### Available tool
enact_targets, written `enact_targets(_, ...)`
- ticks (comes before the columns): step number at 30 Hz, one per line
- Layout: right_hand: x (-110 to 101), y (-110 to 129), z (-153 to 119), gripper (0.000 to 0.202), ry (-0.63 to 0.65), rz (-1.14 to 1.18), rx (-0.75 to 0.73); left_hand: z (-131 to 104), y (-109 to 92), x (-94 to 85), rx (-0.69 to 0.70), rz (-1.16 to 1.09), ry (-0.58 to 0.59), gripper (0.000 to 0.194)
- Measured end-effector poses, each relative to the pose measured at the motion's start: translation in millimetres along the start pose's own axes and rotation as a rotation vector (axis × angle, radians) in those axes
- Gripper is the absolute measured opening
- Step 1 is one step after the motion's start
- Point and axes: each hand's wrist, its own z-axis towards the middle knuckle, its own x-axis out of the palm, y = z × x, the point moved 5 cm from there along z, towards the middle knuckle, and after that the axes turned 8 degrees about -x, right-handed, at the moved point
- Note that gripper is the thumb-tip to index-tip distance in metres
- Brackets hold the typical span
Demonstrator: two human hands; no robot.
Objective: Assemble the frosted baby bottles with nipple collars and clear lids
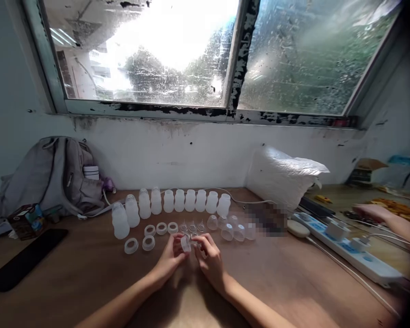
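Both forearms extend forward over the wooden table (89, 273) and converge at its centre. The left hand (171, 257) and right hand (208, 259) meet fingertip to fingertip, both pinching a small translucent plastic ring (186, 243) held just above the tabletop, in front of a row of translucent bottles (177, 202). No writing on the bottles or nearby carton (25, 221) is legible.

Grey backpack (51, 175) left, black phone (23, 264) near edge, white bag (283, 175), power strip (348, 248) right, another person's arm (392, 221).
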Motion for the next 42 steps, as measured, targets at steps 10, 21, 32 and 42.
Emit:
enact_targets(10, -6.8, 25.4, -5.2, 0.046, 0.335, 0.057, -0.047, -0.7, 10.9, 5.9, 0.046, 0.006, 0.081, 0.039)
enact_targets(21, -11.8, 30.4, -7.8, 0.048, 0.359, 0.021, -0.187, -2.6, 5.7, 3.0, 0.078, 0.138, -0.026, 0.043)
enact_targets(32, -4.2, 40.9, -15.6, 0.033, 0.423, 0.033, -0.263, -7.9, -1.1, 8.7, 0.147, 0.551, -0.109, 0.036)
enact_targets(42, -10.0, 14.4, -8.7, 0.022, 0.077, 0.057, 0.060, -19.5, -16.6, 14.6, 0.300, 0.769, -0.214, 0.041)
